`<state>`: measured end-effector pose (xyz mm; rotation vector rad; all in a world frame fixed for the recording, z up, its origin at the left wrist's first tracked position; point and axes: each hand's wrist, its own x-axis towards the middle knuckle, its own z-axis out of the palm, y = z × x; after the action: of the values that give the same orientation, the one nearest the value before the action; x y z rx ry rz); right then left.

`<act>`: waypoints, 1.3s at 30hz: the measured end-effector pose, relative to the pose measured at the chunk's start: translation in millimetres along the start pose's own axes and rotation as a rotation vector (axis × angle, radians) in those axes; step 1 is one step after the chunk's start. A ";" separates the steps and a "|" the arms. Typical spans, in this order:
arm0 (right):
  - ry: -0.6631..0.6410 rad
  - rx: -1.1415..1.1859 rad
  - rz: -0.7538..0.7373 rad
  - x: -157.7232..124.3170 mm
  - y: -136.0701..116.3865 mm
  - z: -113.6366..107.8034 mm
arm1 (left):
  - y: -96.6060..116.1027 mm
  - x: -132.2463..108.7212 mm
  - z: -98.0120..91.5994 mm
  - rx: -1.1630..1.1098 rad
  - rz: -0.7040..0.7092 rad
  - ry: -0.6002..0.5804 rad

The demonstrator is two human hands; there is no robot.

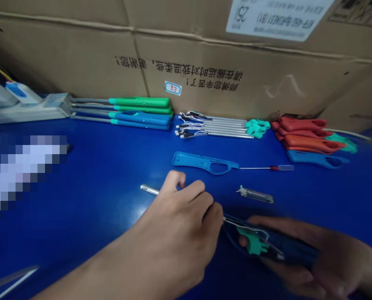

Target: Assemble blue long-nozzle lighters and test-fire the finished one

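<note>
My left hand (189, 221) is closed around a thin metal tube (149, 189), whose slotted tip sticks out to the left. The tube's other end lies at the dark blue lighter handle shell (301, 248), its middle hidden under my fingers. My right hand (339, 258) grips that shell, open side up. Inside it sit a turquoise trigger (256, 243) and a white wire (251, 227). Just behind my hands lie a clear fuel tank (256, 195), a light blue shell half (195, 162) and a screwdriver (282, 168) whose shaft meets the half's end.
Along the back are assembled green and blue lighters (142, 101), several metal tubes with wires (226, 125), turquoise pieces (256, 128) and red handle shells (305, 124). A cardboard box (186, 46) walls off the rear. At left stands a power strip (56, 106); a blurred patch hides something.
</note>
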<state>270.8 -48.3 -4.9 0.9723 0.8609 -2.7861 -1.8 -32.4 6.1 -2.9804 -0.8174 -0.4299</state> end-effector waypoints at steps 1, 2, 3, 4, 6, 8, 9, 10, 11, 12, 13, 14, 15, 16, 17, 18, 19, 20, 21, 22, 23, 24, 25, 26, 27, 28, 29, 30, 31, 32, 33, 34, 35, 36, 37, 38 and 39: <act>-0.013 0.042 -0.023 3.3 -2.0 1.6 | -0.3 0.4 1.0 -0.017 -0.006 -0.003; -0.024 0.080 -0.038 6.3 -3.9 2.9 | -0.5 0.8 1.7 -0.034 -0.013 -0.005; -0.034 0.105 -0.056 8.9 -5.2 4.1 | -0.4 1.2 2.1 -0.051 -0.013 -0.008; -0.054 0.128 -0.068 10.7 -6.0 5.0 | -0.2 1.7 2.1 -0.066 -0.013 -0.015; -0.045 0.155 -0.089 12.7 -5.7 6.1 | 0.2 2.5 1.5 -0.099 -0.020 -0.023; -0.074 0.167 -0.133 14.2 -3.8 5.5 | 0.4 2.9 0.5 -0.136 -0.034 -0.031; -0.093 0.170 -0.160 15.2 -2.5 4.5 | 0.4 3.0 0.2 -0.153 -0.037 -0.029; -0.122 0.174 -0.177 16.4 -1.2 3.0 | 0.3 3.1 0.0 -0.166 -0.037 -0.021; -0.144 0.177 -0.187 17.7 0.2 1.2 | 0.1 3.2 -0.1 -0.177 -0.031 -0.010; -0.153 0.182 -0.193 18.9 1.3 -0.6 | 0.0 3.4 0.0 -0.183 -0.024 0.002; -0.165 0.187 -0.193 20.0 2.4 -2.2 | -0.1 3.7 0.1 -0.189 -0.020 0.016; -0.173 0.190 -0.195 20.8 3.1 -3.5 | -0.1 4.0 0.2 -0.194 -0.020 0.024; -0.180 0.193 -0.199 21.3 3.5 -4.4 | 0.0 4.5 0.3 -0.201 -0.023 0.030; -0.189 0.195 -0.203 21.4 3.6 -4.8 | 0.1 4.9 0.4 -0.208 -0.026 0.036; -0.189 0.196 -0.207 21.3 3.3 -4.7 | 0.1 5.3 0.4 -0.216 -0.028 0.038; -0.186 0.194 -0.209 21.0 2.8 -4.4 | 0.0 5.7 0.4 -0.220 -0.028 0.048; -0.181 0.190 -0.209 20.7 2.3 -3.9 | -0.1 5.9 0.4 -0.225 -0.025 0.051; -0.174 0.183 -0.210 20.6 1.8 -3.3 | -0.2 6.2 0.3 -0.230 -0.017 0.055; -0.169 0.172 -0.214 20.7 1.6 -2.7 | -0.3 6.5 0.2 -0.232 -0.015 0.061; -0.165 0.159 -0.218 21.1 1.8 -2.1 | -0.4 7.0 0.1 -0.233 -0.017 0.064; -0.167 0.147 -0.221 21.6 2.4 -1.4 | -0.4 7.5 0.0 -0.235 -0.020 0.068; -0.166 0.136 -0.224 22.2 3.2 -0.5 | -0.4 8.0 -0.2 -0.234 -0.024 0.071; -0.150 0.126 -0.230 22.7 4.1 0.7 | -0.3 8.5 -0.3 -0.233 -0.027 0.072; -0.118 0.111 -0.240 22.8 4.6 2.3 | -0.2 8.9 -0.3 -0.232 -0.026 0.077; -0.073 0.087 -0.251 22.5 4.5 4.4 | -0.1 8.9 -0.2 -0.236 -0.021 0.069; -0.009 0.052 -0.264 21.7 3.6 6.8 | 0.0 8.6 0.1 -0.239 -0.011 0.062; 0.067 0.003 -0.278 20.2 1.7 9.5 | 0.0 8.0 0.6 -0.239 -0.003 0.061; 0.136 -0.063 -0.279 18.3 -0.8 12.5 | 0.1 7.0 1.4 -0.235 0.003 0.057; 0.211 -0.139 -0.273 16.0 -3.8 15.7 | 0.2 5.9 2.4 -0.230 0.010 0.061; 0.266 -0.224 -0.255 13.5 -6.8 18.8 | 0.5 4.6 3.7 -0.222 0.012 0.070; 0.326 -0.321 -0.231 11.1 -9.4 21.8 | 0.9 3.3 5.0 -0.215 0.015 0.080; 0.401 -0.430 -0.233 9.0 -11.1 24.6 | 1.4 2.1 6.3 -0.211 0.018 0.089; 0.485 -0.560 -0.261 7.2 -11.8 27.0 | 1.9 1.0 7.5 -0.211 0.019 0.091; 0.578 -0.697 -0.311 5.7 -11.4 28.9 | 2.3 0.1 8.6 -0.211 0.020 0.085; 0.675 -0.830 -0.380 4.6 -9.9 30.4 | 2.6 -0.7 9.4 -0.212 0.018 0.079; 0.764 -0.953 -0.450 3.7 -7.6 31.2 | 2.5 -1.5 10.1 -0.212 0.013 0.067; 0.835 -1.053 -0.512 3.0 -4.9 31.6 | 2.1 -2.1 10.7 -0.212 0.008 0.059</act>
<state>249.7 -60.5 16.0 1.7390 2.5419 -1.5009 0.3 -34.2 -4.7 -3.1428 -0.8012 -0.6395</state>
